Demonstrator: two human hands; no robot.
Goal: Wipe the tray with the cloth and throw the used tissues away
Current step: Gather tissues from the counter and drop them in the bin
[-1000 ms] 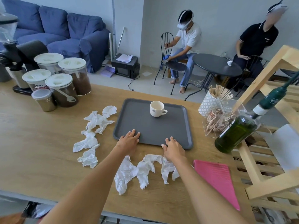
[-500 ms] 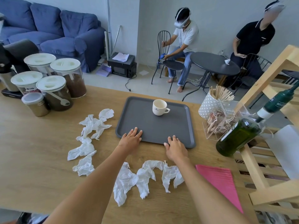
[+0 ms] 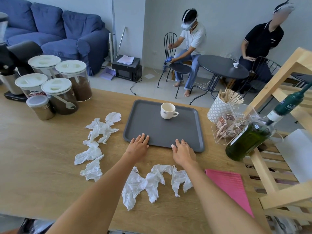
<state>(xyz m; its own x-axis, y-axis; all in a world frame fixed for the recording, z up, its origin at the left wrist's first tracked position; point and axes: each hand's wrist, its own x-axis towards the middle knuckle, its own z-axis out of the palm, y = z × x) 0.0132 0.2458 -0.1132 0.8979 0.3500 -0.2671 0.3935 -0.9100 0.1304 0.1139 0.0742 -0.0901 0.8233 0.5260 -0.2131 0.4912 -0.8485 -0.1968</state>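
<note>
Grey flat plastic tray (image 3: 162, 132) is sitting mid-table (image 3: 42, 157), white ceramic cup (image 3: 168, 110) standing on it. Left hand (image 3: 138, 144) and right hand (image 3: 183, 150) are resting flat on the near rim, grips open, holding nothing. Crumpled white tissues (image 3: 152, 181) are lying near, left and front: light, soft, pinch anywhere. Tray looks stiff, possibly slippery.

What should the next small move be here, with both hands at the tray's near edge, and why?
Probably lift the cup off the tray with the right hand. The cup stands on the tray's far part, in the way of wiping. Both hands are empty, the left hand also resting at the near rim, and the pink cloth lies untouched to the right.
</note>
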